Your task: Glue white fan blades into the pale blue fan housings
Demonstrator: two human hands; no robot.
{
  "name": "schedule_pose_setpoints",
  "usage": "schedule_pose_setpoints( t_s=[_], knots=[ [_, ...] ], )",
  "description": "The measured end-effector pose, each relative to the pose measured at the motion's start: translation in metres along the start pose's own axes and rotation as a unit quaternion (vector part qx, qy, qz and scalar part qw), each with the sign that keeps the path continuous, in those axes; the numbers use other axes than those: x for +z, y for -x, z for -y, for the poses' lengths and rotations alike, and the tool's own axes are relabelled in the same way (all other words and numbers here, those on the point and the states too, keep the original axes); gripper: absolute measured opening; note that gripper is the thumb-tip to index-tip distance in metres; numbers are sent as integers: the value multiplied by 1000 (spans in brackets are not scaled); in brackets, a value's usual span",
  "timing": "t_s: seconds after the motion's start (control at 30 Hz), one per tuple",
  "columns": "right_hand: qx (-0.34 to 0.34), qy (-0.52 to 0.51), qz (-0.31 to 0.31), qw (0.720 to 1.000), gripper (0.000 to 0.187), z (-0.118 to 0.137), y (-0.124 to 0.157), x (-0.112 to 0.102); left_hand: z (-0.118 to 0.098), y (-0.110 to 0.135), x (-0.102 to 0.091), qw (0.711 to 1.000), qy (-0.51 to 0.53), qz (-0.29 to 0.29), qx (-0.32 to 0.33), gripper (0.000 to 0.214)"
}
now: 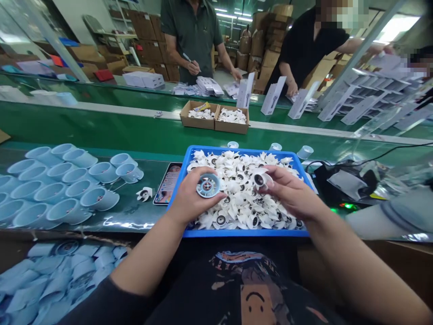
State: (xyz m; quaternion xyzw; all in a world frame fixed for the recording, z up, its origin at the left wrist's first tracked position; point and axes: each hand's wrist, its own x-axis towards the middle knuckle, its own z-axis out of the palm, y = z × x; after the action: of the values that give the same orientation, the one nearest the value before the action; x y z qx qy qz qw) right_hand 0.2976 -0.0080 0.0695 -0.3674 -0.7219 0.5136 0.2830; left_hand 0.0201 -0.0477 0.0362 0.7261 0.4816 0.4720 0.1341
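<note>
My left hand (194, 194) is wrapped round a light blue round housing (208, 186), its open end facing me and a small motor-like hub showing inside. Between the thumb and fingers of my right hand (287, 187) is a white fan blade (260, 180) with a dark ring at its centre. The two parts are apart, both held above a blue tray (246, 233) heaped with many white fan blades (233, 203). One loose fan blade (145, 194) lies left of the tray, beside a phone (168, 184) with a lit screen.
Rows of light blue housings (56, 192) stand on the left bench, with more piled in a box (67, 275) below. Two cardboard boxes (214, 118) of white parts sit on the green conveyor (135, 122). A dark device (345, 180) with cables is at right. Two people work across.
</note>
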Motion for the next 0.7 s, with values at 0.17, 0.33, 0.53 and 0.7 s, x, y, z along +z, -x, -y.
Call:
schedule_pose_setpoints(
  t_s=[0.17,0.33,0.53,0.7],
  knots=[
    [56,-268,11,962,51,-9,30,32,-30,7,4,992,5,123,20,58],
    [69,-351,8,934,53,-11,35,36,-49,8,10,984,-48,166,52,68],
    [-19,-173,-30,984,25,12,33,36,-57,5,7,979,-89,143,113,59],
    [-141,235,-52,960,15,29,20,46,-65,13,12,978,-108,98,148,48]
  ],
)
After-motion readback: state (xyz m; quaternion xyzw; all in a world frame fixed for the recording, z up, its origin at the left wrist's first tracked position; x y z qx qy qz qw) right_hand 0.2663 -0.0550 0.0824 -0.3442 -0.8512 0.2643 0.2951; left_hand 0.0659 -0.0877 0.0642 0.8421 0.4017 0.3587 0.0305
